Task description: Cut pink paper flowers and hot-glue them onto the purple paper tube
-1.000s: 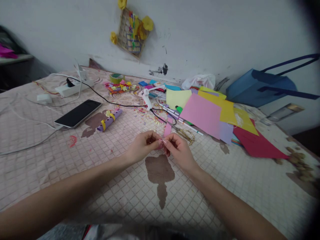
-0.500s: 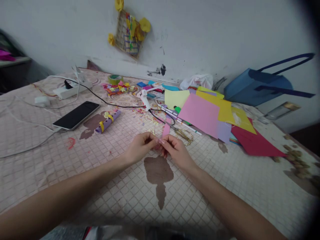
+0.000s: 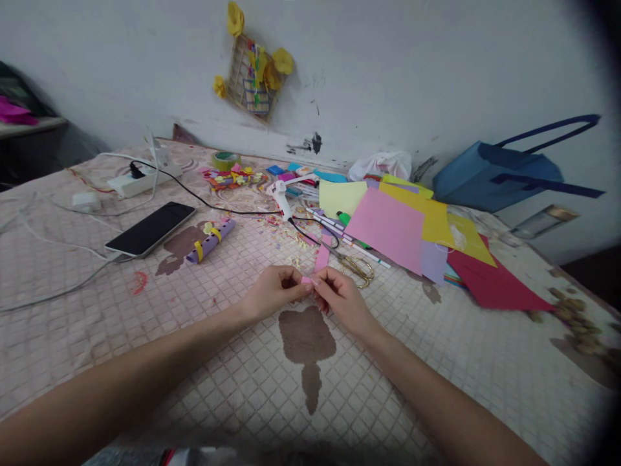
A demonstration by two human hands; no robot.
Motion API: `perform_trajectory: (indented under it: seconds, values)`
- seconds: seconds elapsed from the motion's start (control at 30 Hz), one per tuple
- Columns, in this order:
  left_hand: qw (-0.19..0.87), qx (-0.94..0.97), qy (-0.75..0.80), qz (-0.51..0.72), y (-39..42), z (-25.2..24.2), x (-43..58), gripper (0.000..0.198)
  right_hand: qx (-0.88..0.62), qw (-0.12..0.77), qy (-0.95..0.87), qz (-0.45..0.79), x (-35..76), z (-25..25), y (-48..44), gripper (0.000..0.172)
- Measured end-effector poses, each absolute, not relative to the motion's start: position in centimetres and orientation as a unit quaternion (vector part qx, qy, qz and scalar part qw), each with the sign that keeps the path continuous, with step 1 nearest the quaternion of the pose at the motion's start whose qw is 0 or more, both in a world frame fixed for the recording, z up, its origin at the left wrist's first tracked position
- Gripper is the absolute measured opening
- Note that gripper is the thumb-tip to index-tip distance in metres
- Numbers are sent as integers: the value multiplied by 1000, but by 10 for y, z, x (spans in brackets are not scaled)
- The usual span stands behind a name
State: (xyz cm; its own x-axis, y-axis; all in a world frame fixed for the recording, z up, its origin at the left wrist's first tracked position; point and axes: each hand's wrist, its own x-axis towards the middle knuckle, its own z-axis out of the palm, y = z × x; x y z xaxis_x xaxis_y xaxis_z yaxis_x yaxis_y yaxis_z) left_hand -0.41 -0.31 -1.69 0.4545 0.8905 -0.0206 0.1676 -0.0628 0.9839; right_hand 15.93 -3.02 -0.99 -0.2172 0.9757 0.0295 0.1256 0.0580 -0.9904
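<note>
Pink paper scrap [image 3: 305, 280] sits pinched between the fingertips of both hands, the left hand [image 3: 274, 292] and right hand [image 3: 342, 299] curled nearly shut and meeting over it, at twelve o'clock from the brown stain [image 3: 306, 342] on the checked cloth [image 3: 97, 336]. From the hands, a matching pink strip [image 3: 323, 254] lies at one o'clock, gold-handled scissors [image 3: 358, 272] at two, a white glue gun [image 3: 283, 200] at eleven. Paper this small suits a close, steady, unforced fingertip grip.

Bare forearms [image 3: 136, 362], apparently long fingernails [image 3: 314, 281]
</note>
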Motion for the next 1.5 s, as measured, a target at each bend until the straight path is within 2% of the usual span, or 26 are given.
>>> perform_trajectory:
  seconds: [0.2, 0.43, 0.7, 0.97, 1.2, 1.33, 1.5]
  values:
    - [599, 640, 346, 336, -4, -10, -6, 25, -449, 414, -628, 482, 160, -10, -31, 21]
    - [610, 631, 364, 312, 2, -14, -5, 27, -467, 427, -612, 474, 161, -9, -30, 21]
    - [561, 646, 384, 347, -1, -11, -5, 26, -465, 412, -612, 490, 160, -13, -31, 23]
    - [575, 643, 374, 341, 0, -11, -4, 27, -468, 412, -617, 480, 161, -13, -29, 25]
    - [591, 632, 370, 337, 1, -9, -6, 25, -475, 398, -676, 398, 169, -9, -26, 21]
    - [629, 576, 391, 345, 3, -10, -7, 25, -535, 423, -676, 278, 193, -5, -8, 18]
    - [673, 513, 403, 348, 6, -16, -7, 25, -611, 311, -720, 106, 233, -12, 17, 10]
